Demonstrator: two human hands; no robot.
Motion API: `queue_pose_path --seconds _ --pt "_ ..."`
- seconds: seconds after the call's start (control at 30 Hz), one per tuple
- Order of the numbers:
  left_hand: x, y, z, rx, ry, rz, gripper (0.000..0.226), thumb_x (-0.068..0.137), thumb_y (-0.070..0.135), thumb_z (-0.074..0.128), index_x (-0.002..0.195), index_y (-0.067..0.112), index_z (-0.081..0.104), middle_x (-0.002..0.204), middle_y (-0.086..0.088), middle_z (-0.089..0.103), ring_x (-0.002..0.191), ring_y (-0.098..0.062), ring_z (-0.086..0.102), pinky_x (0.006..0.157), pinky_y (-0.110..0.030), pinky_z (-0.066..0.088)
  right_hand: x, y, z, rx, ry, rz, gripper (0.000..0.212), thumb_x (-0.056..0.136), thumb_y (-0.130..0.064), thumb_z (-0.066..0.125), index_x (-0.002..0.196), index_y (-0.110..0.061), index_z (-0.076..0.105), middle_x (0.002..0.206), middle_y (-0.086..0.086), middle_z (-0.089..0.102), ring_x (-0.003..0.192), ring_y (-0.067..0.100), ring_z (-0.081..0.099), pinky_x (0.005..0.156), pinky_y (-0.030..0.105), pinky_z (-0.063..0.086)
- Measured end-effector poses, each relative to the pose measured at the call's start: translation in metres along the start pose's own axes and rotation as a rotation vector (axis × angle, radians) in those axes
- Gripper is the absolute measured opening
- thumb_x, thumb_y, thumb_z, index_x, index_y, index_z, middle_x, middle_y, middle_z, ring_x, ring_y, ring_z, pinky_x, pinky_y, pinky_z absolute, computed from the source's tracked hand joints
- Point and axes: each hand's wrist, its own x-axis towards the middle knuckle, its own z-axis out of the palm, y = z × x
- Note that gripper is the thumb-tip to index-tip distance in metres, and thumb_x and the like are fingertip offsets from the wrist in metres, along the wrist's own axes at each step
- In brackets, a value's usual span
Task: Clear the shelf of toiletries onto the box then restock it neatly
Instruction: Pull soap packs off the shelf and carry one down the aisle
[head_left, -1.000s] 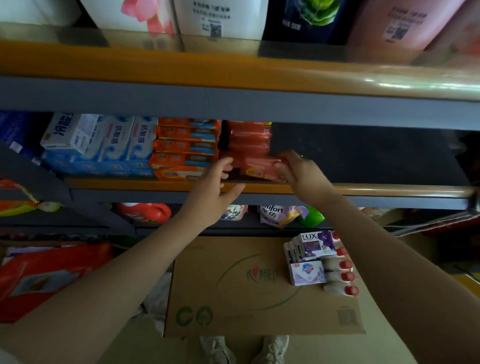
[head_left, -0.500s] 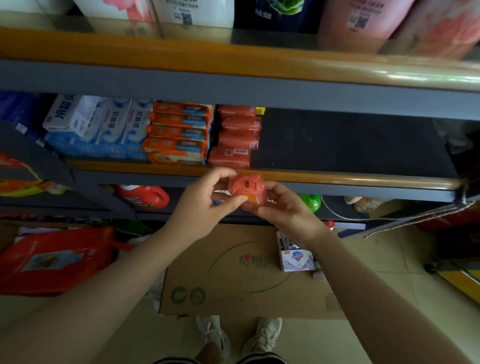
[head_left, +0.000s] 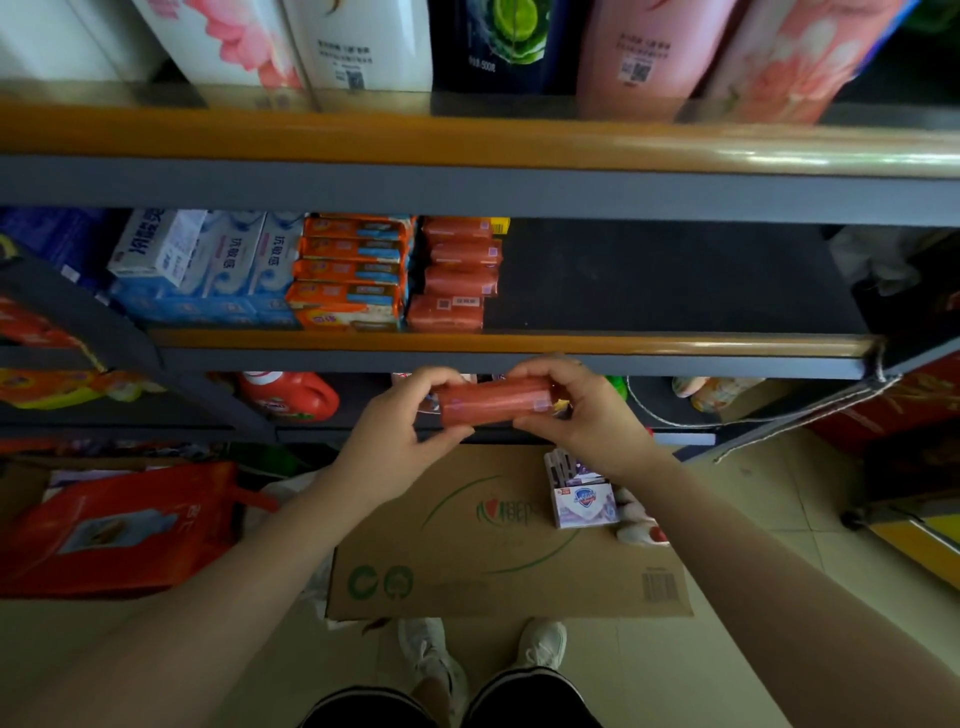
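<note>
Shelf: the dark, orange-edged metal shelf (head_left: 649, 291) spans your view at 12 o'clock, with stacked red soap packs (head_left: 457, 275) on its left half.
Box: the flat brown cardboard box (head_left: 467, 561) lies on the floor at 6 o'clock, carrying white and purple soap cartons (head_left: 584, 501).
Hands: your left hand (head_left: 400, 436) and right hand (head_left: 587, 421) each curl around one end.
Held pack: the red wrapped soap pack (head_left: 493, 405) lies sideways between your grips, below the shelf edge and above the box.
</note>
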Motion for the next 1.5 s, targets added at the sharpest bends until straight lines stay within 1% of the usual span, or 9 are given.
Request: queue_pose_path --seconds 0.13,0.27,0.4,0.53,0.7,0.93,1.1,1.33,1.5 --pt "0.000 0.015 0.003 -0.362 -0.006 -0.201 0.037 0.084 0.013 0.064 0.108 0.037 0.050 0.107 0.015 0.058 0.094 0.007 0.059 0.079 -0.011 0.047 -0.009 -0.008 -0.007 0.056 0.045 0.088 0.037 0.078 -0.021 0.074 0.106 -0.033 0.053 0.100 -0.015 0.058 0.091 0.004 0.059 0.074 0.018 0.052" --pt "-0.001 0.022 0.014 -0.942 -0.076 -0.470 0.028 0.082 0.023 0.054 0.109 0.025 0.059 0.102 -0.002 0.063 0.080 -0.013 0.065 0.070 -0.024 0.053 -0.020 -0.025 -0.017 0.159 -0.018 0.071 0.032 0.080 -0.047 0.066 0.106 -0.037 0.050 0.096 -0.007 0.061 0.086 0.006 0.063 0.069 0.023 0.053" --pt "0.000 0.025 0.029 -1.224 -0.168 -0.679 0.039 0.085 0.028 0.048 0.121 0.016 0.053 0.091 -0.011 0.065 0.065 -0.018 0.061 0.059 -0.024 0.051 -0.029 -0.033 -0.030 0.283 -0.052 0.054 0.028 0.091 -0.031 0.047 0.115 -0.018 0.054 0.073 0.002 0.056 0.056 0.005 0.050 0.054 0.016 0.041" --pt "-0.002 0.031 0.045 -1.178 -0.346 -0.754 0.042 0.088 0.037 0.045 0.117 0.008 0.056 0.092 -0.013 0.067 0.065 -0.015 0.059 0.061 -0.024 0.050 -0.033 -0.028 -0.043 0.194 -0.117 0.103 0.023 0.094 -0.013 0.051 0.117 -0.015 0.054 0.068 0.000 0.059 0.057 0.009 0.050 0.057 0.021 0.041" --pt "-0.004 0.036 0.060 -1.138 -0.359 -0.862 0.043 0.080 0.042 0.050 0.099 0.005 0.060 0.074 -0.008 0.066 0.056 -0.012 0.058 0.056 -0.023 0.049 -0.041 -0.018 -0.054 0.169 -0.105 0.232 0.020 0.095 -0.026 0.050 0.112 -0.017 0.056 0.068 0.000 0.061 0.058 0.014 0.051 0.054 0.020 0.043" --pt "0.003 0.056 0.069 -0.969 -0.441 -1.000 0.049 0.076 0.057 0.050 0.076 0.008 0.058 0.050 -0.002 0.054 0.038 -0.010 0.047 0.039 -0.018 0.039 -0.042 0.003 -0.062 0.601 -0.141 0.724 0.050 0.096 -0.046 0.034 0.079 -0.006 0.057 0.065 0.012 0.058 0.053 0.019 0.047 0.049 0.024 0.036" --pt "0.004 0.053 0.079 -0.904 -0.460 -1.040 0.053 0.089 0.056 0.037 0.068 0.009 0.053 0.046 0.001 0.050 0.036 -0.008 0.040 0.037 -0.017 0.034 -0.044 0.019 -0.063 0.677 -0.233 0.822 0.050 0.095 -0.050 0.036 0.081 -0.008 0.057 0.057 0.009 0.057 0.042 0.014 0.048 0.038 0.017 0.032" --pt "-0.003 0.037 0.086 -1.028 -0.387 -1.139 0.042 0.086 0.047 0.048 0.083 0.006 0.057 0.057 -0.004 0.056 0.043 -0.011 0.051 0.038 -0.016 0.042 -0.037 0.031 -0.049 0.572 -0.276 0.827 0.038 0.095 -0.043 0.044 0.098 -0.008 0.056 0.060 0.010 0.060 0.040 0.014 0.051 0.037 0.017 0.032" --pt "-0.005 0.003 0.095 -0.795 -0.232 -0.982 0.038 0.076 0.021 0.067 0.108 0.006 0.054 0.090 -0.012 0.064 0.073 -0.019 0.064 0.061 -0.022 0.055 -0.037 0.063 -0.033 0.317 -0.242 0.688 0.010 0.094 -0.023 0.052 0.088 -0.017 0.056 0.078 0.004 0.058 0.060 0.017 0.055 0.047 0.022 0.041"
